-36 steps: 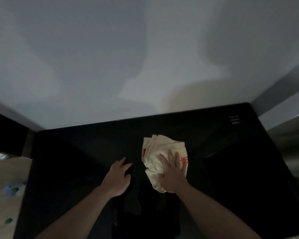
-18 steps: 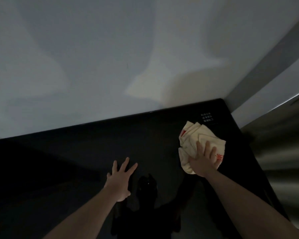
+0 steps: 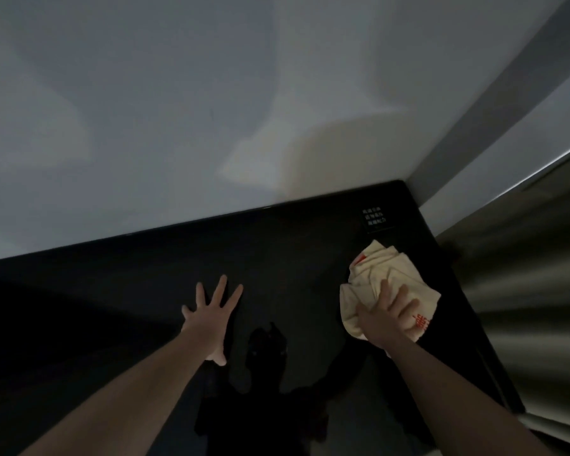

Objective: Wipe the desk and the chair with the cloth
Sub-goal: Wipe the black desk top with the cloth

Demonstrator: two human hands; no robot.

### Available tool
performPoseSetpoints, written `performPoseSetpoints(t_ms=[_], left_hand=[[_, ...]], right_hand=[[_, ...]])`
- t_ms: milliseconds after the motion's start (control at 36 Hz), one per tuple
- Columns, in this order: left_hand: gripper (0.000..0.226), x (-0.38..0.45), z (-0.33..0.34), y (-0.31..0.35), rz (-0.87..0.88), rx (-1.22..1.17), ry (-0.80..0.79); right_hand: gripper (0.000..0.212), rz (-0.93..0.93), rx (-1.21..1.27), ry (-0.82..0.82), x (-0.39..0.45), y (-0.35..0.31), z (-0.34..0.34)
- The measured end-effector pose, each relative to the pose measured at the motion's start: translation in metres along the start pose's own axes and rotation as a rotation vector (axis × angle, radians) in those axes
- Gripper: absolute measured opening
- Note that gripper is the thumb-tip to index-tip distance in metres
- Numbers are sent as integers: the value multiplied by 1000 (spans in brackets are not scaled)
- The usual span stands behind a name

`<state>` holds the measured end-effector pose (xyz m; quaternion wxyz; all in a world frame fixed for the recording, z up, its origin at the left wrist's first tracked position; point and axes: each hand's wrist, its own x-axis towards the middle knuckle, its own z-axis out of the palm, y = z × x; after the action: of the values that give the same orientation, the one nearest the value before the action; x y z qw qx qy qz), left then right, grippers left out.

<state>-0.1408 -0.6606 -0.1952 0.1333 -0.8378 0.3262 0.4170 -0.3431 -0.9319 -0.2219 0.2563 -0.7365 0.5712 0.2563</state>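
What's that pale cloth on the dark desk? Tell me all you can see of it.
The cloth is cream fabric, bunched into soft folds, with red printed marks at its left edge and near its lower right corner. It lies on the glossy black desk near the far right corner, just below a small white-lettered label. The right hand presses on its near part, fingers spread.

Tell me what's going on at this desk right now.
A person is wiping a glossy black desk with a crumpled cream cloth that has red print on it. The right hand presses the cloth flat against the surface near the desk's far right corner, just below a small label with white text. The left hand rests spread open on the desk nearer the middle, holding nothing. No chair is in view.
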Motion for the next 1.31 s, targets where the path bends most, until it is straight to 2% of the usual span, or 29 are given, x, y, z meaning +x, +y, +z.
performPoseSetpoints(t_ms=[333,583,694,917,1083,1139,1306], left_hand=[[157,8,-3,15,-58,-1,-4],[157,9,0,15,-53,9,18],[152,4,2,11,-28,7,55],[119,-32,31,-16,29,-166,165],[118,-56,43,-73,19,-155,168],[118,-63,43,-100,4,-142,170],[126,-70,52,-171,-106,-118,154]], right_hand=[[90,-5,8,63,106,-10,-83],[83,-26,9,111,116,-16,-98],[83,-36,19,90,96,-35,-78],[84,-150,-37,9,-6,-116,15],[90,-351,-120,-123,-88,-162,82],[93,-342,-152,-118,-96,-164,90],[84,-312,-213,-85,-95,-145,90]])
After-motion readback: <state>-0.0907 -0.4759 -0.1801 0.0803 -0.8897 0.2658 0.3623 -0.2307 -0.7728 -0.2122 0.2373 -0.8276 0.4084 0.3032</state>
